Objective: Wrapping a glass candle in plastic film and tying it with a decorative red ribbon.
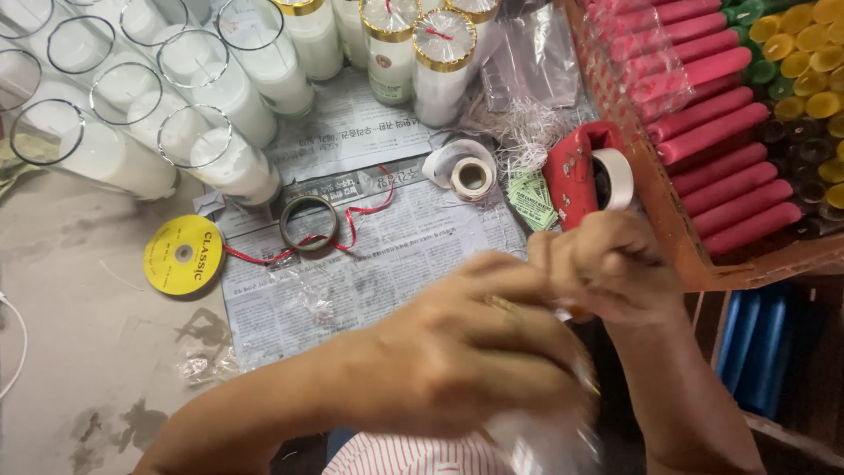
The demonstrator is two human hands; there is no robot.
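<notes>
Both hands are working down at about 5 o'clock, nearest the camera. The left hand (466,352) is wrapping over a clear, crinkly plastic-covered thing (545,440) and grasping it from above; it's blurry, so I can't tell exactly what's inside. The right hand (607,264) is pinching something small at the top of that wrap with closed fingers, and what it is pinching is too small to make out.

My take: keeping the left hand steady while the right is doing the fine work should be helping here.

Further out, around 11 o'clock from the hands, a yellow ribbon spool (183,255) is trailing red ribbon (352,224) across the newspaper (387,255). At 1 o'clock a red tape dispenser (585,171) is sitting, with white glass candles (211,154) at the far edge.
</notes>
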